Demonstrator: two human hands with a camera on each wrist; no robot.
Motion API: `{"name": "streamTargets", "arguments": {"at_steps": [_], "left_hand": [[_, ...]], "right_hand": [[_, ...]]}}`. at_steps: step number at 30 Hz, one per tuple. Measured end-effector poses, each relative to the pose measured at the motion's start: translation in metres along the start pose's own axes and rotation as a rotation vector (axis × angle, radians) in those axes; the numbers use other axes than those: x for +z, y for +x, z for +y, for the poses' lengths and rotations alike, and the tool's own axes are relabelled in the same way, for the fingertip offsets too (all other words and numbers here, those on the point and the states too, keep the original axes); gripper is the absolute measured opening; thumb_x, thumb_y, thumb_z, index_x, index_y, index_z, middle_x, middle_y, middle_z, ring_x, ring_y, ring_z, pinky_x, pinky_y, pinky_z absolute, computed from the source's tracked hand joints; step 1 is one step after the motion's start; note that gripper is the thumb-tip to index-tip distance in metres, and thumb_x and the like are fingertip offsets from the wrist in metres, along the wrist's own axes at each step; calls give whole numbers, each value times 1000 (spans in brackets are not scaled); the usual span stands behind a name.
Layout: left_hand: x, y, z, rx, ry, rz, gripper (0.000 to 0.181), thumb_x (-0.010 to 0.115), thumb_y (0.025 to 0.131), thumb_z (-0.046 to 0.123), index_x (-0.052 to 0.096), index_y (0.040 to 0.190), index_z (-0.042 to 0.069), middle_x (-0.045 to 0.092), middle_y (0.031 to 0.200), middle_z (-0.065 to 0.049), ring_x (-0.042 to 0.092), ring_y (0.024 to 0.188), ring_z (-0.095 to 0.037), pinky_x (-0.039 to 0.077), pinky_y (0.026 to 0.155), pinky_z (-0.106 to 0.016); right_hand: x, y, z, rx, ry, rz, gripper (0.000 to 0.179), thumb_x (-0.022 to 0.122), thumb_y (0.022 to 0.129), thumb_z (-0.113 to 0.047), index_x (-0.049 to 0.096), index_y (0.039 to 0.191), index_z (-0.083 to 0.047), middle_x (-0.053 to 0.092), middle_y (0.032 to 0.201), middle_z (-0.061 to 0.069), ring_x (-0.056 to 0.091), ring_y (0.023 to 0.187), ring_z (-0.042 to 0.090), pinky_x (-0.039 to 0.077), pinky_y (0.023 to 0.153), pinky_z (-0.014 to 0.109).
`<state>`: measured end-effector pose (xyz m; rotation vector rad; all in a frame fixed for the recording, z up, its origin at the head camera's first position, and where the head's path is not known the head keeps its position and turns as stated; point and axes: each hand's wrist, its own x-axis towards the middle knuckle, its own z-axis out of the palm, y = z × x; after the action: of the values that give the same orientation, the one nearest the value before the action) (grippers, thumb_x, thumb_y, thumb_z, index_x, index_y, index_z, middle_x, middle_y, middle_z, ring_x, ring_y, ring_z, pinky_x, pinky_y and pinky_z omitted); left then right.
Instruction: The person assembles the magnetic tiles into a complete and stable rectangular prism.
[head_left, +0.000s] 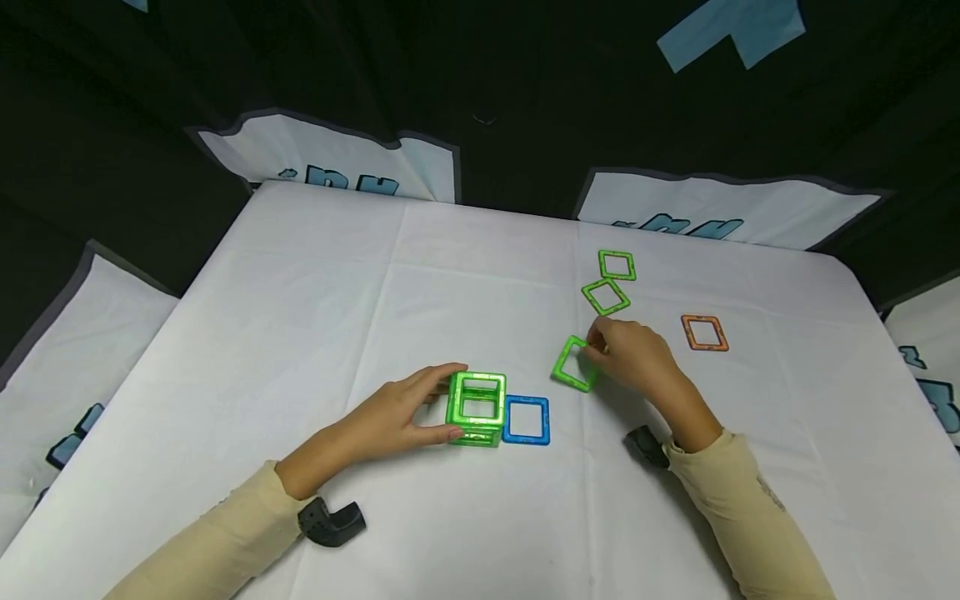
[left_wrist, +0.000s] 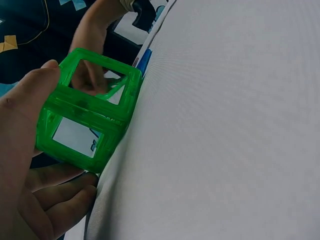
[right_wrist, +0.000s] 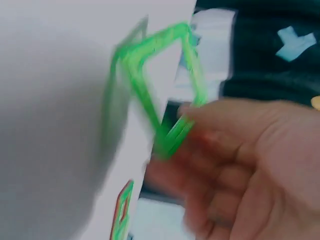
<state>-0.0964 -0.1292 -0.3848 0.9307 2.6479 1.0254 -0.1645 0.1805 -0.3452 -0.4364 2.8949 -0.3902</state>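
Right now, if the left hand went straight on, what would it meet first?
The green cube the left hand grips; past it, probably the blue square, though any gap between is hard to judge.

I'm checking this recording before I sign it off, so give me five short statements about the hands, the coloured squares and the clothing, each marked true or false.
1. The left hand holds the green cube. True.
2. The blue square lies on the table, to the right of the cube. True.
3. The right hand holds the orange square. False: it pinches a green square, and the orange one lies on the table.
4. Two more green squares lie beyond the right hand. True.
5. The sleeves are black. False: they are beige.
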Motion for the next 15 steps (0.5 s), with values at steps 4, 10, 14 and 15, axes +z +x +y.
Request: {"name": "streamTargets", "arguments": {"at_steps": [4, 10, 14, 15], "left_hand": [[0, 0, 0, 0, -1, 2, 70, 64, 81, 45, 32, 138, 17, 53, 125, 4, 56, 110, -12, 48, 89, -35], [0, 0, 0, -2, 7, 7, 70, 65, 81, 45, 32, 138, 19, 53, 125, 3, 57, 110, -12, 48, 88, -35], [0, 0, 1, -3, 4, 6, 70, 65, 81, 45, 33, 137, 17, 53, 125, 3, 57, 110, -12, 48, 88, -35], [0, 0, 0, -4, 3, 5, 70, 65, 81, 45, 33, 137, 18, 53, 125, 3, 57, 110, -12, 48, 88, -35]], "right_hand": [[3, -7, -18, -212, 80, 106, 15, 65, 83, -11, 63, 95, -2, 64, 82, 6, 56, 71, 15, 48, 62, 28], [8, -17, -33, -417, 48, 231, 14, 70, 79, -6, 65, 92, -4, 63, 83, 3, 57, 74, 13, 50, 65, 26], [12, -20, -38, -515, -1, 305, 13, 71, 77, -5, 65, 87, -5, 63, 80, 3, 58, 75, 13, 50, 64, 24], [13, -20, -39, -530, -10, 318, 12, 72, 76, -5, 65, 87, -5, 63, 80, 3, 58, 75, 13, 50, 64, 24]]}}
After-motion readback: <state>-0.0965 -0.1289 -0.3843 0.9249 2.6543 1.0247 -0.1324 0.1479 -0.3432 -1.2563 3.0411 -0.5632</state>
